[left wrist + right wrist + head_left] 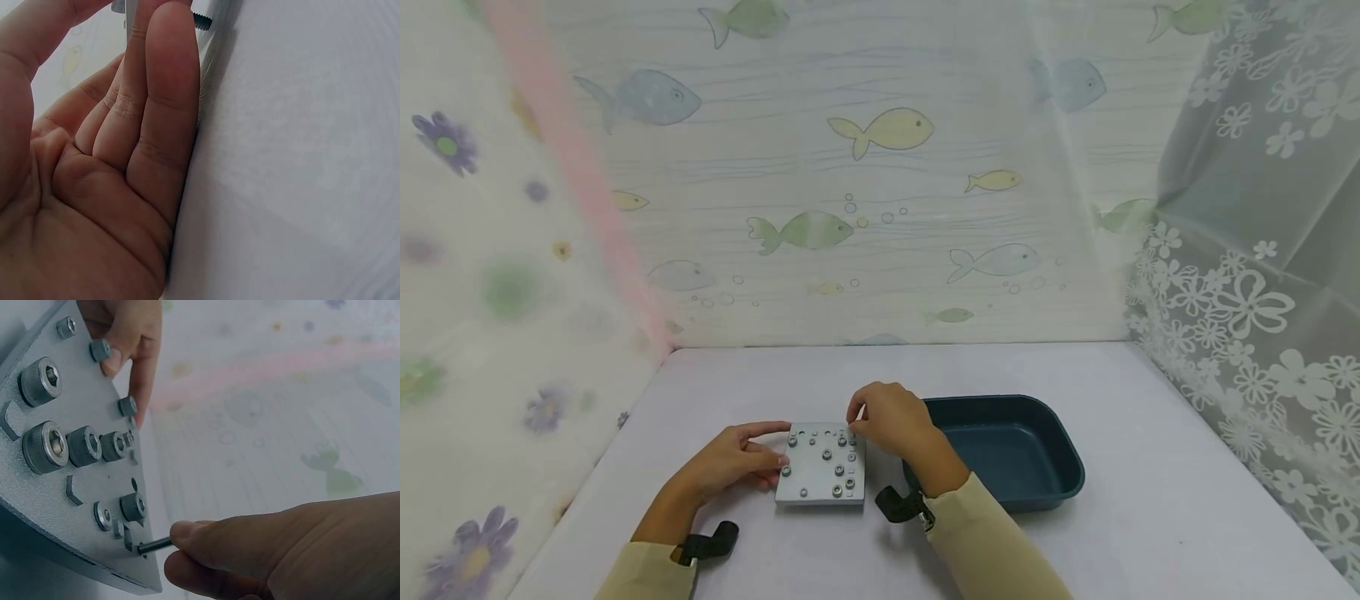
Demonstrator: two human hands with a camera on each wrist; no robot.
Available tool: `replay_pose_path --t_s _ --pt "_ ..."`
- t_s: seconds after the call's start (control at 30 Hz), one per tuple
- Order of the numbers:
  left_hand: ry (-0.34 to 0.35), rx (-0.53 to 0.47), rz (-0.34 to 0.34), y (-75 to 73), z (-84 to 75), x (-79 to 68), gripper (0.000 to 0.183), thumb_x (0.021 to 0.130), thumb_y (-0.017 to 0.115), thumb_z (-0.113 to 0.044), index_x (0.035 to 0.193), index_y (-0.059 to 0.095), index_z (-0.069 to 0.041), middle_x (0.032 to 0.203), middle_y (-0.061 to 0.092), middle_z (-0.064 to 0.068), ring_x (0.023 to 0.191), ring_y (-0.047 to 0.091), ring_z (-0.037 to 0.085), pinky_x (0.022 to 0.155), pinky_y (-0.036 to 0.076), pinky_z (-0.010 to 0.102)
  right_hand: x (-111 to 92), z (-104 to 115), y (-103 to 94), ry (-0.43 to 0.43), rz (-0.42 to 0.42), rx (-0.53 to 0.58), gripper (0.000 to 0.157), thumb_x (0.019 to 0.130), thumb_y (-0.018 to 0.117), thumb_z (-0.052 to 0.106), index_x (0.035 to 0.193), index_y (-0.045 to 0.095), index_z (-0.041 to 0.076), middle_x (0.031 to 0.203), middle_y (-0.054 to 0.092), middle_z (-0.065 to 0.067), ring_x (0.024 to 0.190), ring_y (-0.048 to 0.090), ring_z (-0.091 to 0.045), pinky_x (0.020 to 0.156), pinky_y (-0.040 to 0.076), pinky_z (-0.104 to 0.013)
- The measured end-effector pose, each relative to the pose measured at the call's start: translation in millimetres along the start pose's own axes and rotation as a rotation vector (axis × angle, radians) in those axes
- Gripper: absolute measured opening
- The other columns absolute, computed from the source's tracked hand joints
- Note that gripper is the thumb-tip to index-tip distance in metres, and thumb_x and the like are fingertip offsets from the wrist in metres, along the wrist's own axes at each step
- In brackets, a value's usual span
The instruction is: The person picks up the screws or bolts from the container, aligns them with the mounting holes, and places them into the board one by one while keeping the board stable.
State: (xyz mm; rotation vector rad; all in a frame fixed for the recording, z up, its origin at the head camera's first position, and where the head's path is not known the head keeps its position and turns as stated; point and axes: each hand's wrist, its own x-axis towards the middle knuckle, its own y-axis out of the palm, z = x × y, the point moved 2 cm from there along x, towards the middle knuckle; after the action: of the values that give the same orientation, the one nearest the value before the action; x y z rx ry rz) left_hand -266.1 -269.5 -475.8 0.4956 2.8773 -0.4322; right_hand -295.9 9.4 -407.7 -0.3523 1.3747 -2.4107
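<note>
A silver metal plate (pixel 814 479) studded with several socket-head bolts (pixel 45 447) sits at the middle front of the table. My left hand (pixel 730 462) holds its left edge, thumb at the edge near a bolt and index finger reaching along the far left corner. In the left wrist view, the left hand's fingers (pixel 172 81) lie low beside the table, and a threaded bolt end (pixel 202 22) shows behind them. At the plate's far right corner, my right hand (pixel 891 421) pinches a thin metal pin (pixel 156 545) between thumb and forefinger. The pin's tip meets the plate surface.
A dark teal rectangular tray (pixel 1071 454) stands just right of the plate, partly behind the right forearm. White cloth covers the table (pixel 1150 508). Curtains printed with fish (pixel 880 133) and flowers (pixel 1255 308) hang at the back and sides.
</note>
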Motion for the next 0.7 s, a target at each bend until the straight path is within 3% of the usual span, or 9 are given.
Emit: replay_pose_path --t_s 0.7 --pt "-0.028 0.012 -0.027 1.8 -2.1 -1.4 0.08 0.087 0.085 -0.026 0.155 0.045 -0.008 0.092 0.078 0.015 0.077 0.073 0.023 0.072 0.064 0.036 0.9 -1.6 4.4 -0.004 -0.009 -0.031 0.006 0.091 0.081 0.025 0.087 0.077 0.027 0.077 0.064 0.013 0.065 0.057 -0.011 0.054 0.047 -0.029"
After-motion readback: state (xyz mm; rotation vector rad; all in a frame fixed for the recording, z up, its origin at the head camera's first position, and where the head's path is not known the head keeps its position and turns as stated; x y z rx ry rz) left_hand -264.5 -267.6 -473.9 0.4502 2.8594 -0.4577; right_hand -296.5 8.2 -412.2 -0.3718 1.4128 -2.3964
